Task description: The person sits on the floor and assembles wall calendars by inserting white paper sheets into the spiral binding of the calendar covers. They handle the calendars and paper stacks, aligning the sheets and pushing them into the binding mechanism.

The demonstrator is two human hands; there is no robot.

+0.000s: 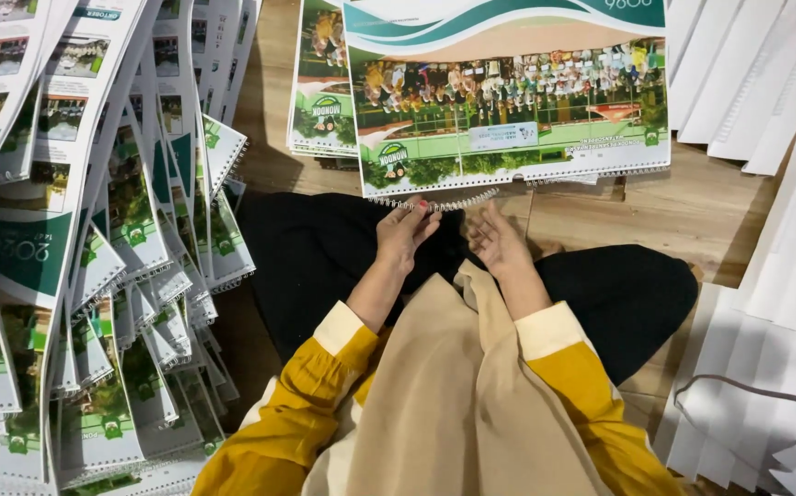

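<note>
A fanned heap of printed calendars (95, 248) covers the wooden floor (692, 211) at left; white card sheets (774, 303) lie at right. One green photo calendar (508, 101) lies ahead of the knees. The left hand (404, 234) pinches the wire spiral binding (434, 202) at its near edge. The right hand (499, 243) hovers just beside, fingers loosely open, grasping nothing

This looks like a small print-finishing or binding workroom run on the floor of a room rather than at benches. A person sits cross-legged on a wooden plank floor (692, 207). Fanned heaps of spiral-bound calendars (95, 276) fill the left, another calendar stack (320, 101) lies far, and stacks of plain white card sheets (765, 349) crowd the right
</note>
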